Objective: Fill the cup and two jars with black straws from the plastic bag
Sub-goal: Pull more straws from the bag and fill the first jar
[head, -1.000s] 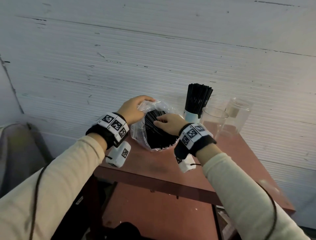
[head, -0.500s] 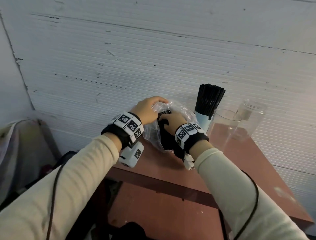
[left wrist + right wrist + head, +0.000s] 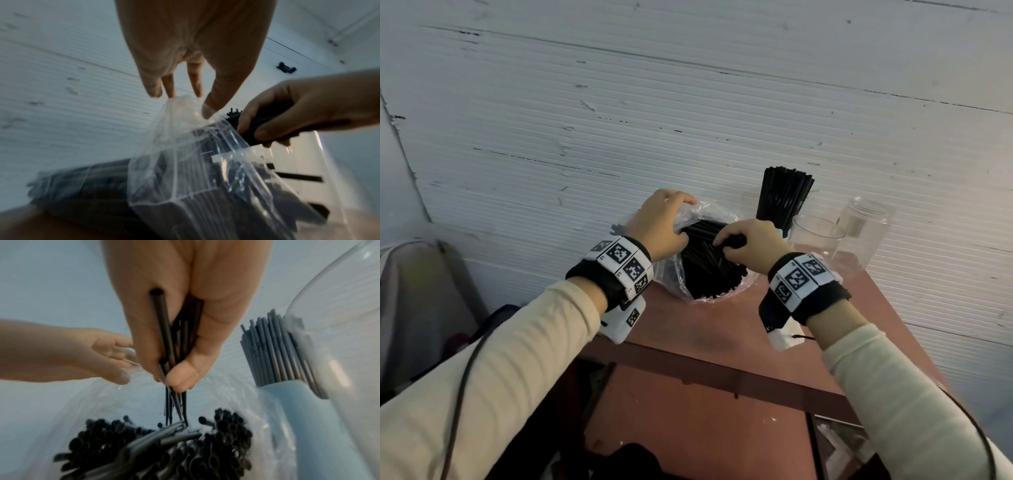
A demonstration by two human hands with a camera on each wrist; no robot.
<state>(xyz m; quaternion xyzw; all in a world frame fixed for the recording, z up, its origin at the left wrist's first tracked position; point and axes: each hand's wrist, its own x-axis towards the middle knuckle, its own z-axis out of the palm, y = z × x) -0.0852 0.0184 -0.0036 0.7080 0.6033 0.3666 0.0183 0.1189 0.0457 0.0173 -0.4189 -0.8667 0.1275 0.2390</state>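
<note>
A clear plastic bag (image 3: 674,281) full of black straws (image 3: 709,274) lies on the red table (image 3: 726,329) against the wall. My left hand (image 3: 661,222) pinches the bag's top edge (image 3: 185,104) and holds it up. Over the bag's mouth, my right hand (image 3: 750,243) grips a bunch of black straws (image 3: 174,344) between fingers and thumb. Behind it a light blue cup (image 3: 308,418) stands packed with black straws (image 3: 784,198). Two clear jars, one near (image 3: 815,240) and one farther right (image 3: 863,226), hold no straws.
A white ribbed wall (image 3: 688,102) runs right behind the table. Under the tabletop is a lower red shelf (image 3: 688,418). A grey bag or seat (image 3: 417,291) sits on the left, past the table's edge.
My right hand went from resting on the straws in the bag to gripping a bunch and lifting it. The left hand kept hold of the bag's edge.
</note>
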